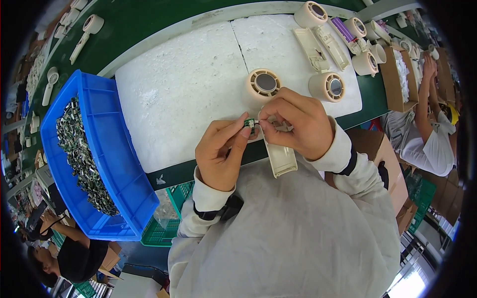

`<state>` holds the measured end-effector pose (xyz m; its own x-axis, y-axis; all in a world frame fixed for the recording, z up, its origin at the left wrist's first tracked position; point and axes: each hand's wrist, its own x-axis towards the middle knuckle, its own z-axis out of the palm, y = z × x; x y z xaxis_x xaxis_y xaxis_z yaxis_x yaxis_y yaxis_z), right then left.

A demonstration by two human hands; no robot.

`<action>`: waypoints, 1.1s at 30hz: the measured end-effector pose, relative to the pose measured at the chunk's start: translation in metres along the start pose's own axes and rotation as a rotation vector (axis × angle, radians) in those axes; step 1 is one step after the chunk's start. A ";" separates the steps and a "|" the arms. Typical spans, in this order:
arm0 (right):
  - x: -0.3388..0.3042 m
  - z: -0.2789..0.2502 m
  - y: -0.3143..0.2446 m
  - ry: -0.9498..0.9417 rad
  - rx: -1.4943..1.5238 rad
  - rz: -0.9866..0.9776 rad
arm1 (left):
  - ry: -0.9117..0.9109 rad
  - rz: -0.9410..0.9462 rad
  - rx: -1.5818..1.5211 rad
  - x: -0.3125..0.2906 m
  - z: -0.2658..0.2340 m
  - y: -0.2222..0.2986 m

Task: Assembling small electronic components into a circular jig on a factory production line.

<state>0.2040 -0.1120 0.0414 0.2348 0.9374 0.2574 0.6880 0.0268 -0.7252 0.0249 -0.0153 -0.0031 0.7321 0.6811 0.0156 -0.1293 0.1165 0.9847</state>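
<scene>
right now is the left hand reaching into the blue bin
No, the left hand pinches a small green circuit board in front of the person, clear of the blue bin.

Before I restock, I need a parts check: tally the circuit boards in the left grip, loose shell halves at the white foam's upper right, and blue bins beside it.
Held circuit board: 1
Shell halves: 2
Blue bin: 1
Total: 4

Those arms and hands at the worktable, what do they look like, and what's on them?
Both the left hand and right hand are ungloved. The sleeves are long, loose and pale grey. A black band circles each near the cuff; the left band carries a dark, blocky piece.
</scene>
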 end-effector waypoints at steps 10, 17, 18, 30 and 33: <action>0.008 -0.010 0.003 -0.107 0.074 -0.045 | -0.045 0.152 0.359 0.005 -0.008 0.014; 0.009 -0.016 0.006 -0.159 0.068 -0.116 | -0.136 -0.001 0.079 0.004 -0.015 0.002; 0.007 -0.016 0.005 -0.160 0.092 -0.082 | -0.132 -0.055 -0.024 0.004 -0.014 0.001; 0.001 -0.018 0.009 -0.223 0.095 -0.100 | -0.236 0.087 0.295 0.000 -0.020 0.001; 0.006 -0.018 0.007 -0.230 0.004 -0.147 | -0.175 0.131 0.495 0.000 -0.014 0.027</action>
<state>0.2221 -0.1125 0.0495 -0.0297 0.9775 0.2088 0.7001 0.1695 -0.6936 0.0118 -0.0020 0.0215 0.8369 0.5316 0.1304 0.0732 -0.3447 0.9359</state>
